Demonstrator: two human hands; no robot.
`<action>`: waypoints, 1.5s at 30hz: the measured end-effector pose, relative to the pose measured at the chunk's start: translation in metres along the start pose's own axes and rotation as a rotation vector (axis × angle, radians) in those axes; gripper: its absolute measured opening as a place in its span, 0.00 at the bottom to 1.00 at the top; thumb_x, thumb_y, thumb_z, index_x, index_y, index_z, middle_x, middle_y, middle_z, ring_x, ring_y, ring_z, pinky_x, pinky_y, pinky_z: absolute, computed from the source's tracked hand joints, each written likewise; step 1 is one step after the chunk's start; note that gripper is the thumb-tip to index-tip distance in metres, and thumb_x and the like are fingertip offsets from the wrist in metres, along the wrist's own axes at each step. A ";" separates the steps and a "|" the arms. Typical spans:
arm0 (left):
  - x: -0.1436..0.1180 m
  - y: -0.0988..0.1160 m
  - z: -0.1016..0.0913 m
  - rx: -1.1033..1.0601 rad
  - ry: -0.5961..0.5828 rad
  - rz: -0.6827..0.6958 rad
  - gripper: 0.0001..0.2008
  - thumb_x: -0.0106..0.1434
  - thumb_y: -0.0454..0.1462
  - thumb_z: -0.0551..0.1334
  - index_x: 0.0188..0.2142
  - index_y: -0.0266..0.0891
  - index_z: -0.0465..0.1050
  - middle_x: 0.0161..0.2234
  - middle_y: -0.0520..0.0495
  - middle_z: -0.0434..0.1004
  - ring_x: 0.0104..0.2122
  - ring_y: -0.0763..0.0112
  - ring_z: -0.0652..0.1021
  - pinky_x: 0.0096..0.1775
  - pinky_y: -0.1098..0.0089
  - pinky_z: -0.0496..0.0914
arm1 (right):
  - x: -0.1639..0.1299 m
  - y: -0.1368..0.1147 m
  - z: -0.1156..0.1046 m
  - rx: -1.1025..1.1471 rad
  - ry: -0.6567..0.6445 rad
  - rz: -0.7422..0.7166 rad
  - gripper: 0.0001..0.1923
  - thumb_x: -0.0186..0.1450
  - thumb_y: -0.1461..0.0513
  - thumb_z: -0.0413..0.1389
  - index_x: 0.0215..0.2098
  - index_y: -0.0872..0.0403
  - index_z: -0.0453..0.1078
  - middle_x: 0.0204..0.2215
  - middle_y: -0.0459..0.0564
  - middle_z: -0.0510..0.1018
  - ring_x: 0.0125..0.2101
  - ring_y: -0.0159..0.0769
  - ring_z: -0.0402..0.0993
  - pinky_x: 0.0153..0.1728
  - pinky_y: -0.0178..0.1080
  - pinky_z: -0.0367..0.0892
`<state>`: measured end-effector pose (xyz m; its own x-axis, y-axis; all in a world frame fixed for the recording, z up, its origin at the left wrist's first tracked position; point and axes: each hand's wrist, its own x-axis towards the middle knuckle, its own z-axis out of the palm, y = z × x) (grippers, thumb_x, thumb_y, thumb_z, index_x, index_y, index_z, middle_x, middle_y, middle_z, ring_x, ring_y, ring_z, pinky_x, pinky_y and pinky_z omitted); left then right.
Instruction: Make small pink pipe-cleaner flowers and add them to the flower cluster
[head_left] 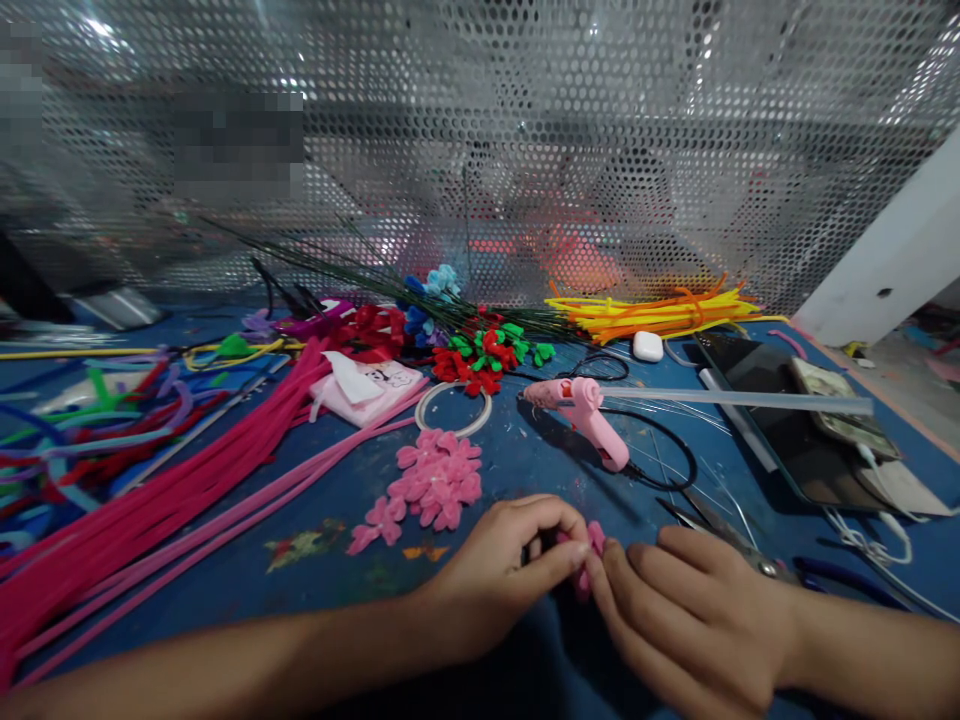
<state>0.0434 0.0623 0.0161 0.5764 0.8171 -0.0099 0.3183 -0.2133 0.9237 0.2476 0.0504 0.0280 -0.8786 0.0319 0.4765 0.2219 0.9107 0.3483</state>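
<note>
Pink chenille piece [589, 560]: lower centre of the frame, pinched between your two hands just above the table; mostly hidden by fingers, so its shape cannot be told.
Left hand [499, 575]: closed, thumb and fingertips gripping the pink piece from the left.
Right hand [690, 610]: closed, fingertips pressing the same piece from the right, touching your left hand.
Finished pink flowers [431, 490]: a loose heap just above and left of your hands, flat on the table; judged done.
Pink stems [150, 510]: a long bundle of unworked pipe cleaners running to the lower left; judged stock left to use.
Glue gun [581, 415]: pink, lying centre frame, glue stick pointing right, apart from your hands.
Red and green flowers [487, 360]: cluster above the glue gun, on dark wire stalks.
Yellow and orange stems [652, 312]: bundle at upper right.
Phone [780, 410]: dark, at the right.
Table [525, 470]: blue, littered.
Progress, as judged: several flowers made, one in hand, much material remaining.
</note>
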 end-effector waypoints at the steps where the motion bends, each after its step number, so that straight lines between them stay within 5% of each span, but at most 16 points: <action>1: 0.000 0.000 0.000 0.006 -0.013 -0.002 0.09 0.63 0.36 0.56 0.27 0.37 0.71 0.27 0.53 0.75 0.27 0.75 0.71 0.28 0.76 0.61 | 0.001 0.000 -0.001 -0.024 -0.019 -0.044 0.13 0.64 0.66 0.48 0.38 0.60 0.75 0.33 0.59 0.81 0.30 0.40 0.75 0.19 0.39 0.64; 5: 0.002 0.000 0.000 0.029 -0.047 -0.015 0.10 0.62 0.36 0.56 0.27 0.37 0.72 0.28 0.52 0.76 0.28 0.74 0.72 0.28 0.76 0.61 | 0.004 -0.001 0.002 -0.006 -0.059 -0.119 0.15 0.64 0.65 0.47 0.35 0.61 0.75 0.32 0.59 0.80 0.29 0.40 0.74 0.18 0.39 0.64; 16: 0.007 0.004 -0.003 0.218 -0.054 -0.013 0.07 0.59 0.35 0.58 0.26 0.36 0.72 0.27 0.52 0.73 0.26 0.75 0.70 0.27 0.77 0.60 | 0.005 -0.016 0.014 0.145 -0.117 0.063 0.14 0.62 0.68 0.44 0.27 0.57 0.70 0.24 0.51 0.71 0.24 0.36 0.64 0.21 0.40 0.60; 21: 0.011 -0.002 -0.002 0.046 0.009 -0.131 0.06 0.58 0.36 0.59 0.27 0.35 0.72 0.23 0.54 0.70 0.24 0.75 0.70 0.27 0.76 0.61 | 0.001 -0.007 0.022 0.171 -0.205 0.170 0.10 0.63 0.68 0.47 0.29 0.58 0.69 0.26 0.50 0.70 0.27 0.35 0.64 0.24 0.38 0.59; 24: 0.013 -0.007 -0.003 -0.164 0.064 -0.204 0.09 0.59 0.40 0.59 0.29 0.35 0.69 0.21 0.55 0.68 0.21 0.76 0.69 0.24 0.77 0.61 | -0.001 0.001 0.027 0.308 -0.208 0.310 0.09 0.65 0.68 0.48 0.39 0.57 0.69 0.31 0.51 0.72 0.31 0.35 0.67 0.28 0.36 0.62; 28: 0.015 -0.008 -0.006 -0.287 0.161 -0.190 0.13 0.58 0.45 0.59 0.28 0.36 0.67 0.20 0.56 0.67 0.17 0.79 0.67 0.20 0.78 0.61 | 0.000 0.007 0.029 0.786 -0.055 0.657 0.11 0.67 0.67 0.46 0.46 0.54 0.63 0.36 0.50 0.74 0.36 0.31 0.70 0.38 0.34 0.66; 32: 0.015 -0.009 -0.005 -0.295 0.141 -0.185 0.13 0.58 0.44 0.60 0.27 0.35 0.66 0.19 0.55 0.69 0.17 0.80 0.67 0.19 0.79 0.60 | 0.005 0.009 0.028 1.113 0.088 1.059 0.07 0.69 0.59 0.47 0.39 0.54 0.61 0.26 0.44 0.72 0.24 0.26 0.68 0.25 0.29 0.64; 38: 0.013 -0.009 -0.004 -0.279 0.131 -0.180 0.11 0.56 0.42 0.64 0.27 0.34 0.69 0.19 0.55 0.69 0.18 0.80 0.69 0.19 0.80 0.60 | 0.008 0.009 0.031 1.280 -0.127 1.030 0.17 0.63 0.52 0.55 0.26 0.57 0.69 0.17 0.42 0.69 0.17 0.24 0.64 0.19 0.28 0.58; 45: 0.014 -0.011 -0.004 -0.305 0.162 -0.159 0.14 0.52 0.42 0.68 0.23 0.34 0.68 0.17 0.55 0.70 0.16 0.80 0.68 0.19 0.79 0.59 | 0.009 0.010 0.035 1.411 -0.086 1.109 0.14 0.63 0.54 0.55 0.30 0.57 0.69 0.19 0.42 0.70 0.16 0.23 0.62 0.18 0.28 0.58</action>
<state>0.0452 0.0786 0.0069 0.4040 0.9063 -0.1239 0.1411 0.0721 0.9874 0.2274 0.0740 0.0072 -0.6136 0.7865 -0.0702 0.2113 0.0779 -0.9743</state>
